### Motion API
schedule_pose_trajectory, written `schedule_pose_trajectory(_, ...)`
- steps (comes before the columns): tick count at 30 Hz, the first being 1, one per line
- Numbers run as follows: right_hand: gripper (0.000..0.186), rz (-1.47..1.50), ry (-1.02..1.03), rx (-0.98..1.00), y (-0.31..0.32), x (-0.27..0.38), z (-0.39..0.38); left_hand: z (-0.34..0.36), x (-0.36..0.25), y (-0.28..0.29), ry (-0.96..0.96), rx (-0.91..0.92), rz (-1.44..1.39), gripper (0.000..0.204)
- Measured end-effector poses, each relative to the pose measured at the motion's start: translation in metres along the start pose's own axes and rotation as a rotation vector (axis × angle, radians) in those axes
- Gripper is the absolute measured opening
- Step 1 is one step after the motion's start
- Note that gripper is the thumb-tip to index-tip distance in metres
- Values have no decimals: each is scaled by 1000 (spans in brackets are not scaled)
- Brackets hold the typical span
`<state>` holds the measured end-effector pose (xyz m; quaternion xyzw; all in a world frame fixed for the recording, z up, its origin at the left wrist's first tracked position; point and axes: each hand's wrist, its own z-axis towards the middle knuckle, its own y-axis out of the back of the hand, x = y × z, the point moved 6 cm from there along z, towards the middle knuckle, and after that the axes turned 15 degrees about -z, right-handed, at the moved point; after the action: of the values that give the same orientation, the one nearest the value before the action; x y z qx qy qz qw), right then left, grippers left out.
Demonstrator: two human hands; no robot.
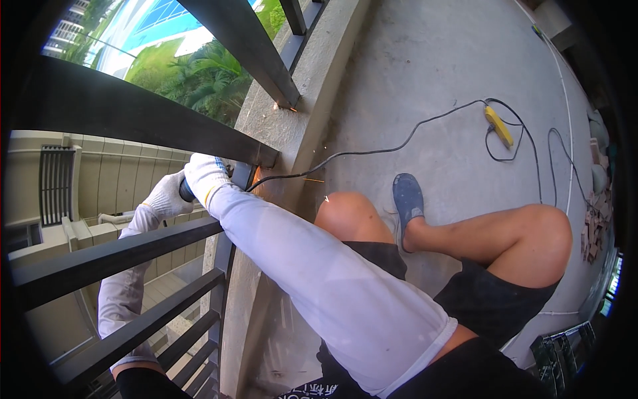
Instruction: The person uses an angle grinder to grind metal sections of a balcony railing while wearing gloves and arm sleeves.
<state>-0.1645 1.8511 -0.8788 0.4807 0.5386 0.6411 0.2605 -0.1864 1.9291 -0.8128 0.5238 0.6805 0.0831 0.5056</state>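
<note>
Both my hands wear white knitted gloves and are closed around a dark corded power tool (187, 191), which looks like an angle grinder; its head is hidden. My left hand (165, 197) grips it from the outer side of the dark metal railing (133, 256), with that forearm beyond the bars. Over the tool's other end is my right hand (207, 174), reaching across from the inner side. Orange sparks (257, 175) glow where a bar meets the bottom rail, and a few streaks fly to the right. A black cord (345, 153) trails from beside my right hand.
A concrete curb (319, 106) carries the railing. On the grey floor (425, 73) lies a yellow power-strip-like block (498, 126) joined to the cord. My bent legs and a blue-grey shoe (407, 196) are close by. Broken bricks (596, 223) are piled at far right.
</note>
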Motion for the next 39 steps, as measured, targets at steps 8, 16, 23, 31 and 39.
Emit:
schedule_pose_trajectory(8,26,-107,23,-127,10,6,-7,-5,7,4,22,-6,23,63)
schedule_pose_trajectory(16,31,261,-212,-113,9,-8,-6,-5,-11,7,27,-72,13,65)
schedule_pose_trajectory(23,32,514,-421,-250,-7,-26,6,17,-14,9,-14,-84,60,64)
schedule_pose_trajectory(31,31,302,-339,-304,11,-36,18,23,-31,15,-52,-54,96,67)
schedule_pose_trajectory(39,30,112,-198,-250,26,-40,12,21,-16,20,72,-17,128,55)
